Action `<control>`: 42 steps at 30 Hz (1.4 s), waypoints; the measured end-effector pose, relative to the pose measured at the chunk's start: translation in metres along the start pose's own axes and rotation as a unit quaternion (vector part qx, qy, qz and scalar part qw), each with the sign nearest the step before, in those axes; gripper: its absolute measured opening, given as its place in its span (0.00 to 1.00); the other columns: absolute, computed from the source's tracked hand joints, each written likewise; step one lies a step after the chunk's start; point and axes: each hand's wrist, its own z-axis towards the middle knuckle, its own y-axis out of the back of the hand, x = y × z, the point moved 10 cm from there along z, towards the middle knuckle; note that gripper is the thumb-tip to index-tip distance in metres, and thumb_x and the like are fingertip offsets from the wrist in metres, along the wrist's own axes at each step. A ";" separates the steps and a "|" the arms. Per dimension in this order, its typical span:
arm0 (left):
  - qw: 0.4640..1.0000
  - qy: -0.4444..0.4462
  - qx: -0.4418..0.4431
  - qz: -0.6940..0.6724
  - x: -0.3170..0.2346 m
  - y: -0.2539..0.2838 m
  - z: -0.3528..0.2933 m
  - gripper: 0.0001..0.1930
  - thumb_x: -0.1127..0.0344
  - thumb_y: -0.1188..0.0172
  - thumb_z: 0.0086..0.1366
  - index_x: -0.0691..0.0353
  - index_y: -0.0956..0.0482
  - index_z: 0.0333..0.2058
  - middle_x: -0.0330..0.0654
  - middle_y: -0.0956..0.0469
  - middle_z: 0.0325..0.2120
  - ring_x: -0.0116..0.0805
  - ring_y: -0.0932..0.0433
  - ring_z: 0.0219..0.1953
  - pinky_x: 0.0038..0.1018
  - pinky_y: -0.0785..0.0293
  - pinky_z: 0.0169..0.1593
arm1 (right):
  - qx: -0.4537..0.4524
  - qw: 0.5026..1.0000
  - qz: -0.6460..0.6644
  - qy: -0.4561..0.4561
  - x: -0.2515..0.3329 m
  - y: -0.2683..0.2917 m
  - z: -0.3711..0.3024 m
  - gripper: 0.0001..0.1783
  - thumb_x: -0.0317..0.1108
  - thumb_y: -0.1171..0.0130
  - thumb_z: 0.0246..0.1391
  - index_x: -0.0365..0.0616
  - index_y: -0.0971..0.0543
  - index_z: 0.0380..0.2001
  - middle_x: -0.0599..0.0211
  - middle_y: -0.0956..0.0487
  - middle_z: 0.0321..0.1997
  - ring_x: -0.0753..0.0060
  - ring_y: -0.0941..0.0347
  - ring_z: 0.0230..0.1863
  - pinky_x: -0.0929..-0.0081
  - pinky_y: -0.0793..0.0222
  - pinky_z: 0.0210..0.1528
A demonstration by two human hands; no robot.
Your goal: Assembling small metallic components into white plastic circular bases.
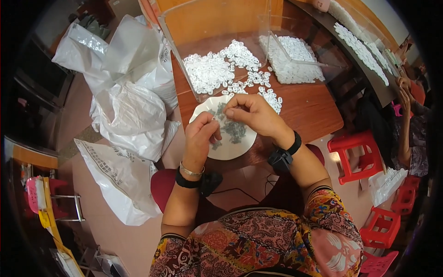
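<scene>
A white plate with a wavy rim [241, 151] lies at the near edge of the wooden table, with a heap of small grey translucent pieces [235, 132] in it. Above its left side my left hand [199, 135] is closed, thumb and forefinger pinched together; a tiny pale bit may show at the tips. My right hand [253, 114] reaches over the plate from the right, its fingers curled into a pinch. Whatever it holds is too small or hidden to name. Both hands are close together but apart. Small white oval plastic parts with holes [210, 71] lie beyond the plate.
A clear plastic bin [190, 87] lies tipped toward me, white parts spilling onto the brown table [314, 113]. Another clear bin [295, 76] holds more. Large white sacks [131, 115] stand at left. Red stools [355, 154] and another person's arm [405, 124] are at right.
</scene>
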 end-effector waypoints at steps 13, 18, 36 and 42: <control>0.998 -0.015 0.010 0.066 0.002 -0.013 -0.005 0.09 0.66 0.50 0.61 0.64 0.29 0.24 0.34 0.30 0.15 0.20 0.35 0.18 0.19 0.40 0.23 | -0.007 0.996 -0.079 0.039 0.012 -0.005 -0.010 0.07 0.29 0.44 0.54 0.36 0.23 0.32 0.70 0.23 0.26 0.83 0.32 0.30 0.82 0.34 0.34; 0.996 -0.030 0.018 0.078 0.000 -0.017 -0.007 0.10 0.64 0.50 0.62 0.62 0.29 0.24 0.33 0.29 0.15 0.18 0.34 0.19 0.17 0.40 0.23 | -0.007 0.995 -0.091 0.033 0.012 -0.004 -0.012 0.07 0.29 0.44 0.54 0.36 0.23 0.31 0.70 0.24 0.25 0.83 0.32 0.29 0.82 0.35 0.32; 0.993 -0.073 -0.010 0.091 0.000 -0.021 -0.014 0.10 0.65 0.49 0.62 0.63 0.30 0.24 0.34 0.33 0.13 0.21 0.34 0.17 0.20 0.40 0.22 | -0.007 0.961 -0.263 0.081 0.029 -0.012 -0.015 0.08 0.31 0.43 0.54 0.37 0.25 0.26 0.71 0.28 0.21 0.83 0.37 0.24 0.81 0.39 0.26; 1.000 -0.023 0.006 0.020 0.009 -0.018 -0.009 0.09 0.66 0.49 0.62 0.61 0.30 0.24 0.32 0.32 0.14 0.18 0.36 0.17 0.16 0.42 0.21 | -0.032 0.984 -0.158 0.074 0.025 -0.002 -0.012 0.07 0.31 0.44 0.54 0.37 0.23 0.30 0.70 0.24 0.24 0.82 0.33 0.26 0.80 0.36 0.29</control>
